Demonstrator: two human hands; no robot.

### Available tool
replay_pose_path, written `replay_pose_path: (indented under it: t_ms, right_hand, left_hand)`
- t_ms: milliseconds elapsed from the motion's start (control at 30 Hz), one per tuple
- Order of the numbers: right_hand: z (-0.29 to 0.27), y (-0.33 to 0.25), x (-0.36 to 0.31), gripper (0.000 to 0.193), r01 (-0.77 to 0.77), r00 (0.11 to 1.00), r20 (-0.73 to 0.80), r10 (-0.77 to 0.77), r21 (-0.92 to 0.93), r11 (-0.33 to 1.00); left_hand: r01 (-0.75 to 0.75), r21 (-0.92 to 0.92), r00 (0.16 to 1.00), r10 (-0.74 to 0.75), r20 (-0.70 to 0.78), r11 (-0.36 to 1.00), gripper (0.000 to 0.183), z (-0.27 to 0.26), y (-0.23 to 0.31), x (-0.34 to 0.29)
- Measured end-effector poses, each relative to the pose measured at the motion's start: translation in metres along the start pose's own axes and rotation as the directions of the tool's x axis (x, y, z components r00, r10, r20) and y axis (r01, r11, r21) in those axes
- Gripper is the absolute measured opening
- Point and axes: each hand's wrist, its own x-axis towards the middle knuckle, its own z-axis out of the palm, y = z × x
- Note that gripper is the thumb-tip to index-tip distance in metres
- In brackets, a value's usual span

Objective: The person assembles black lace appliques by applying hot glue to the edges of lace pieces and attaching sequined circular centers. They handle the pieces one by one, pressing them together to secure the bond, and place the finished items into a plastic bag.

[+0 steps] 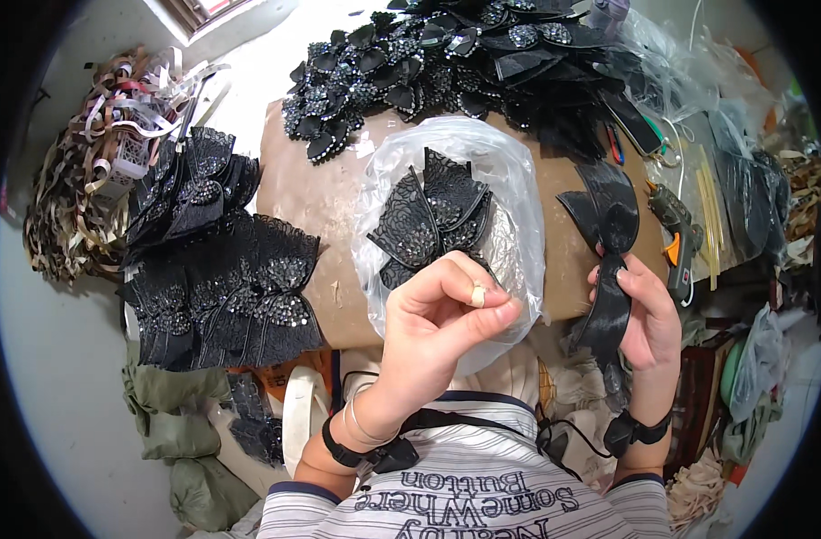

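My left hand point(442, 310) hovers over the near edge of the clear plastic bag point(518, 171), thumb and forefinger pinched together. A pale wrap point(478, 296) circles one of its fingers. Whatever the pinch holds, if anything, is too small to make out. To the right, my right hand point(648, 314) grips a black ribbon bow point(613, 229) by its narrow middle, its loops and tails spreading above and below. On the bag lies a black lace bow piece point(437, 211) set with dark sparkling stones, just beyond my left hand.
Finished-looking black lace pieces point(226, 296) stand in rows on the left. Sparkling black bows point(384, 76) are heaped at the back. A glue gun point(675, 229) with an orange trigger lies right of the brown board point(312, 207). Ribbon strips point(78, 198) pile up far left.
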Motion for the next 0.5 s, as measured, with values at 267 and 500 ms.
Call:
replay_pose_path:
  t_ms: [267, 500]
  right_hand:
    - [0.002, 0.004, 0.001, 0.04, 0.061, 0.985, -0.164, -0.061, -0.004, 0.998]
    - [-0.011, 0.005, 0.003, 0.043, 0.026, 0.989, -0.143, -0.03, -0.029, 0.999]
  left_hand:
    - [-0.12, 0.364, 0.992, 0.125, 0.012, 0.924, 0.012, -0.024, -0.003, 0.001]
    - [-0.198, 0.857, 0.909, 0.416, -0.022, 0.477, 0.027, -0.067, 0.037, -0.011]
